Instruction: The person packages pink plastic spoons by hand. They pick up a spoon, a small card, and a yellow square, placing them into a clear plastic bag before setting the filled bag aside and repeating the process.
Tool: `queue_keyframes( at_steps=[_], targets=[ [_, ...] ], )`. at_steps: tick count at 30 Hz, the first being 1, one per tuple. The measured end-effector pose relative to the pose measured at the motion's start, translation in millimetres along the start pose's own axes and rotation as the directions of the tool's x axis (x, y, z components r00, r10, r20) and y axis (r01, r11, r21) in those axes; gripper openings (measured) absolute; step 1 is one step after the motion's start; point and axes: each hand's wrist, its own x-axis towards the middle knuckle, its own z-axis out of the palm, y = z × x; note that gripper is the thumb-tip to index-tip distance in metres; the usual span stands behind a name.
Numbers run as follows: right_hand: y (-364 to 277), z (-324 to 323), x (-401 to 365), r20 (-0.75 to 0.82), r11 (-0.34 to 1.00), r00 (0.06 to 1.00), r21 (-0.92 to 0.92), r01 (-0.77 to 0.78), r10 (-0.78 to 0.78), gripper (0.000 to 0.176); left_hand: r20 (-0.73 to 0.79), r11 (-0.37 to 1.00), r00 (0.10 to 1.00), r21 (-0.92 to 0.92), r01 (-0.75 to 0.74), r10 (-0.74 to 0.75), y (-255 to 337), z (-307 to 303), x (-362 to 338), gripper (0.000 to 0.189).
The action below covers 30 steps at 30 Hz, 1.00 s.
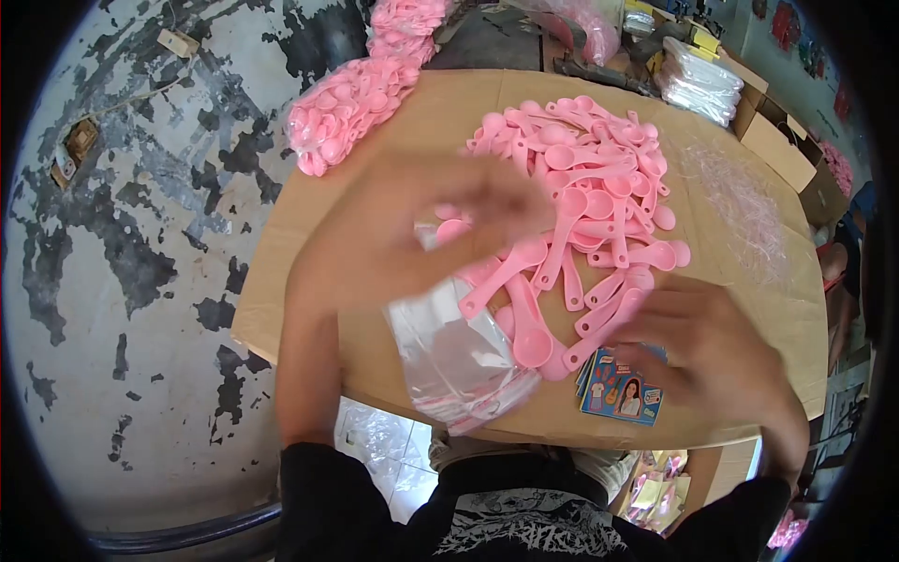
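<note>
My left hand, smeared by motion, is raised over the left side of a heap of pink plastic measuring spoons. Its thumb stands apart from its curved fingers, and nothing shows between them. Below it lie clear plastic bags, partly under some spoons. My right hand, also blurred, reaches in from the right, its fingers at the near spoons and over the upper edge of a small stack of blue printed cards. Whether it grips anything I cannot tell.
Clear bags full of pink spoons sit at the cardboard-covered table's back left edge. Thin clear plastic lies on the right. Stacked clear packets and a cardboard box stand behind. Another person's arm shows at far right.
</note>
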Motion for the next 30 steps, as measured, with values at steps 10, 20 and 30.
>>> queue_keyframes(
  at_steps=[10, 20, 30],
  targets=[
    [10.8, 85.0, 89.4, 0.092, 0.997, 0.995, -0.062, 0.053, -0.047, 0.033, 0.008, 0.931, 0.965, 0.265, 0.251, -0.263, 22.3, 56.4, -132.5, 0.021],
    [7.3, 46.4, 83.2, 0.217, 0.986, 0.973, 0.124, -0.112, 0.083, 0.022, -0.082, 0.880, 0.952, 0.365, 0.304, -0.294, 22.9, 74.3, -158.0, 0.027],
    [7.7, -6.9, 44.6, -0.164, 0.838, 0.971, 0.542, -0.057, 0.172, 0.015, 0.148, 0.972, 0.967, 0.140, 0.189, -0.209, 42.5, 46.4, -102.3, 0.041]
  ],
)
